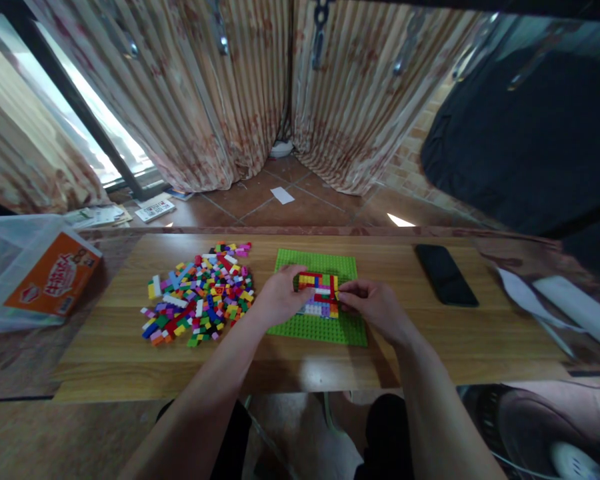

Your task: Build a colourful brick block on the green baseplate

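Observation:
A green studded baseplate [315, 331] lies on the wooden table with a multicoloured toy-brick structure [323, 293] on it. Red, yellow, white, purple and blue bricks show in this structure. My left hand [279, 297] is curled around its left side, with the index finger at the far corner and the thumb on the near part. At the right edge, beside red and yellow bricks, my right hand [373, 305] has its thumb and fingers pinched together. Anything between those fingertips is hidden. Left of the baseplate is a heap of loose toy bricks [200, 293] in many colours.
A black phone [446, 275] lies right of the baseplate. Papers [535, 300] and a white object [580, 310] are at the far right. A clear plastic box [20, 233] with an orange label stands at the left. Curtains [220, 100] hang beyond the table [180, 373].

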A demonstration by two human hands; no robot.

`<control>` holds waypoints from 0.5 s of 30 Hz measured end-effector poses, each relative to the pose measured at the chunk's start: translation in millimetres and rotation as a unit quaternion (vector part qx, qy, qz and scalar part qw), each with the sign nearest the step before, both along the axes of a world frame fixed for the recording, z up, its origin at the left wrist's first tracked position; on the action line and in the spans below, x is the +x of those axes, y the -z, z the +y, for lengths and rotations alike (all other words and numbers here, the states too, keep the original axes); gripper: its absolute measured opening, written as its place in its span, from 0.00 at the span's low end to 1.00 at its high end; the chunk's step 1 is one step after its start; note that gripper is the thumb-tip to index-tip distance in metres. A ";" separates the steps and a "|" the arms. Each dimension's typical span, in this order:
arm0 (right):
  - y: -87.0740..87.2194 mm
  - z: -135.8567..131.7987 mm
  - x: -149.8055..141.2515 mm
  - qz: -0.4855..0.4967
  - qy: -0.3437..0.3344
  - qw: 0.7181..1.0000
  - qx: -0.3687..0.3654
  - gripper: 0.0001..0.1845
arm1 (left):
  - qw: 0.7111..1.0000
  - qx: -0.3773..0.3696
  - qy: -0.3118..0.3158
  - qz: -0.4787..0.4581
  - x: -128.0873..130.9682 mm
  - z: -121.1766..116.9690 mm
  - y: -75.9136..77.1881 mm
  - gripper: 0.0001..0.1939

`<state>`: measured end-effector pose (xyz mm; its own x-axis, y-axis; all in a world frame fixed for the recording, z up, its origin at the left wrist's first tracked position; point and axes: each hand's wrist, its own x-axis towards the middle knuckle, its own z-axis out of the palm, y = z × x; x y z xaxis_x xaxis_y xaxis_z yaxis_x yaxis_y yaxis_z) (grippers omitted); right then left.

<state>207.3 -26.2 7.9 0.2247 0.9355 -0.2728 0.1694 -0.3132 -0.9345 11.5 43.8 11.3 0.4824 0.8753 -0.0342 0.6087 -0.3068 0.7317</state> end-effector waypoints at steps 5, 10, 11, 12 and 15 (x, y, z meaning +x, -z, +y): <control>4.6 4.1 -1.8 -0.019 0.001 1.000 0.012 0.13 | 1.000 -0.001 0.011 -0.004 -0.5 0.5 0.8 0.25; 6.2 5.9 -1.9 -0.023 -0.003 1.000 0.004 0.16 | 1.000 -0.001 0.012 0.000 -0.9 0.8 1.0 0.25; 6.1 6.1 -2.0 -0.027 -0.003 1.000 0.001 0.17 | 1.000 0.000 0.011 0.002 -1.0 0.9 1.1 0.25; 5.6 6.4 -2.0 -0.030 -0.002 1.000 -0.003 0.17 | 1.000 0.001 0.010 0.004 -1.1 1.1 1.3 0.25; 2.6 8.1 -1.2 -0.024 0.000 0.999 -0.028 0.18 | 1.000 0.001 0.008 0.005 -1.2 1.8 3.1 0.26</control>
<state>206.1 -18.1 5.3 0.2392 0.9188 -0.3141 0.2140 -0.3655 -0.9059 10.4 45.6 8.2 0.4951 0.8680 -0.0369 0.6117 -0.3181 0.7243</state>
